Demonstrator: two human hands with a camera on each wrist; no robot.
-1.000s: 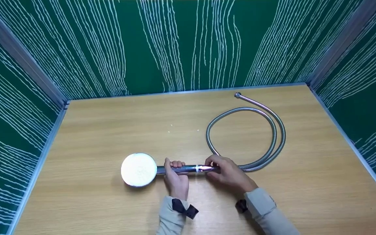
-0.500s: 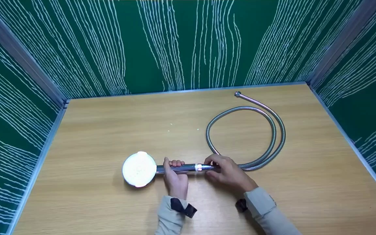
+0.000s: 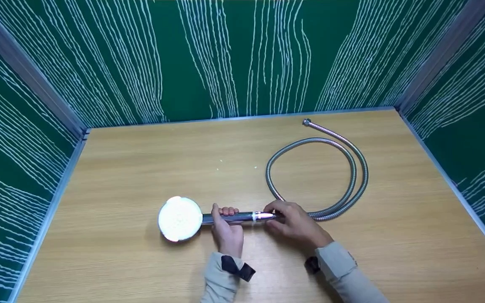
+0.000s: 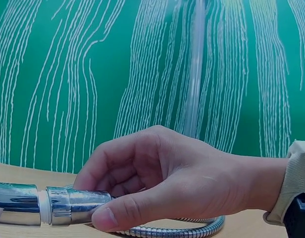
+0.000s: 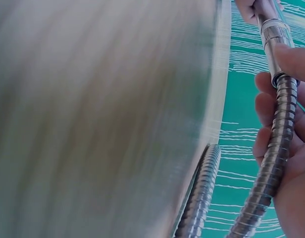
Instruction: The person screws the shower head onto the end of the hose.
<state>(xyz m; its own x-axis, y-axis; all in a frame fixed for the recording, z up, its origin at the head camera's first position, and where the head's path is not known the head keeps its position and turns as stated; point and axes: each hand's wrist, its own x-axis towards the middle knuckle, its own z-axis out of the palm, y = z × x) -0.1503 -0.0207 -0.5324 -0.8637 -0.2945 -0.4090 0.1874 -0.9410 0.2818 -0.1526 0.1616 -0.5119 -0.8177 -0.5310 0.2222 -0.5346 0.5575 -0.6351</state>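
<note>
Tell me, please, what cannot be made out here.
Head view: where the hose enters the connector, covered by the right hand.
Head view: shower head details, washed out by glare.
Left wrist view: shower head, beyond left edge.
Right wrist view: pale surface, too blurred to identify.

The shower handle (image 3: 247, 216) is gleaming like smooth, mirror-bright chrome, and the connector (image 4: 79, 204) is showing the same glossy metal. Between them, a white ring (image 4: 44, 206) is looking like plastic. The shower head (image 3: 179, 219) is glaring too brightly to reveal its finish. The hose (image 5: 276, 148) is showing shiny, ribbed metal. The desk (image 3: 150, 168) is displaying smooth wood grain; the sleeves (image 3: 340, 264) are looking like matt cloth.
</note>
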